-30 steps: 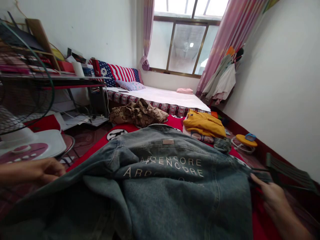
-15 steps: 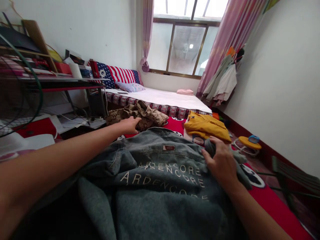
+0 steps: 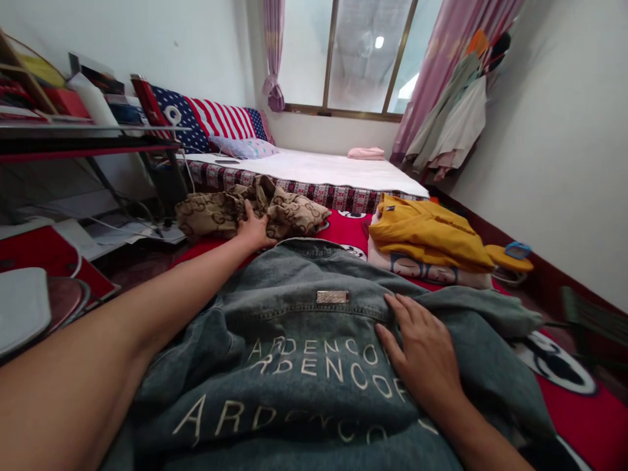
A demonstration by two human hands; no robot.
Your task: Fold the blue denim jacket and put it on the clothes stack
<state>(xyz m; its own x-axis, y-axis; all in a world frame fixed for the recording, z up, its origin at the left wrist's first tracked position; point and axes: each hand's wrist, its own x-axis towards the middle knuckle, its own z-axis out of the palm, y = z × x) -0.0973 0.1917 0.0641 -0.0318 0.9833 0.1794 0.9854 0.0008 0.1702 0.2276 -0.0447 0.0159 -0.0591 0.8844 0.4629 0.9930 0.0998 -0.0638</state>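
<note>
A green-grey denim jacket (image 3: 294,320) lies back side up across the front of the view, with pale lettering and a small metal tag below its collar. My right hand (image 3: 422,343) rests flat on the jacket's right shoulder area, fingers stretched out. Past the collar's left side, my left hand (image 3: 254,230) is spread with its thumb and fingers apart. It lies by the near edge of a crumpled brown patterned garment (image 3: 210,216); whether it presses on that cloth I cannot tell. The jacket's right sleeve (image 3: 495,307) stretches out to the right.
A folded yellow garment (image 3: 432,235) lies on a pale printed one at the right, on a red cover (image 3: 343,226). Behind stands a bed (image 3: 314,170). A cluttered desk (image 3: 88,134) is at left, a yellow stool (image 3: 507,260) and dark folding chair (image 3: 593,327) at right.
My right hand has let go of the bunched sleeve and now lies flat on the jacket. The sleeve is spread out rightward. My view has tilted down and moved closer.
</note>
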